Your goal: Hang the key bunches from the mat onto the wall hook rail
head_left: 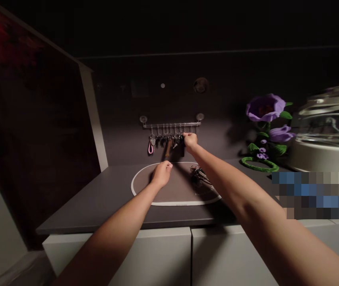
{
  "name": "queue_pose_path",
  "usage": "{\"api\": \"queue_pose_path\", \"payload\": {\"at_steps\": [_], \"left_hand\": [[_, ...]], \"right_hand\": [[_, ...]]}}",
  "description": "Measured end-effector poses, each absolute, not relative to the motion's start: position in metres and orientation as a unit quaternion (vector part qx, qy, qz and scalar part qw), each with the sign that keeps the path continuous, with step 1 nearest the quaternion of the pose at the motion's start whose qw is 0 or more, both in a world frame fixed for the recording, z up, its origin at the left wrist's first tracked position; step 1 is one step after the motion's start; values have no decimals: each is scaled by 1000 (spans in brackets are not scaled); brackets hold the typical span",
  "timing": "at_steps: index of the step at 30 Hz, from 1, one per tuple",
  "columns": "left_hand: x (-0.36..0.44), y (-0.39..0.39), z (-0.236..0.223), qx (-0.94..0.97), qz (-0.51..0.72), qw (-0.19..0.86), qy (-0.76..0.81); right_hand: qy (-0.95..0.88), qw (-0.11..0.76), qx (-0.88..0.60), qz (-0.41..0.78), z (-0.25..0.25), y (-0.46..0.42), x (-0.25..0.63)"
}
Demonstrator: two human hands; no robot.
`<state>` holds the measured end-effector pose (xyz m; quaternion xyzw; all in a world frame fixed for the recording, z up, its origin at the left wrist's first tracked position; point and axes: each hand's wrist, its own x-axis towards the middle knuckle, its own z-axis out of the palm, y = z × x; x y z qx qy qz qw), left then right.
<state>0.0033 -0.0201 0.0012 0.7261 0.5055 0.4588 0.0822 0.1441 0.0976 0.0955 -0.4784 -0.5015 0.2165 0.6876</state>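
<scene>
Head view: one worktop, two bare hands, assorted hanging and standing items.

Item: clear hook rail [172, 124], mounted on the dark wall by a round disc at each end; a row of keys [163, 141] is hanging from its hooks, crowding the left and middle.
Item: pink loop [150, 148], hanging at the row's left end.
Item: brown strap [168, 148], dangling mid-row, just above the left hand.
Item: dark hanging piece [183, 149], hanging beside the right hand, its details lost in shadow.

Right hand [190, 141]: bending its fingers in a near-closed pinch just below the rail, towards its right end; whether it is gripping anything, one cannot tell.
Left hand [162, 173]: curling its fingers loosely inward above the mat, lower than the keys; whether anything is lying inside the curl, one cannot tell.

Item: oval mat [145, 190], brown with pale rim, lying on the grey counter [97, 200]. A dark tangled bundle [199, 174] is resting on its right part, near the right forearm.
Item: purple flower [265, 109], standing at right above a smaller bloom; a green ring [260, 165] is lying below.
Item: white appliance [327, 153] with clear upper part, standing at far right.
Item: pale cabinet fronts [163, 254], running beneath the counter.
</scene>
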Motion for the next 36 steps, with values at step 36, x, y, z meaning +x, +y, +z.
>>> {"api": "queue_pose_path", "payload": {"at_steps": [36], "left_hand": [[5,-21,2,720,399,168,543]], "right_hand": [[-613,563,-442,333,77,14,194]]}}
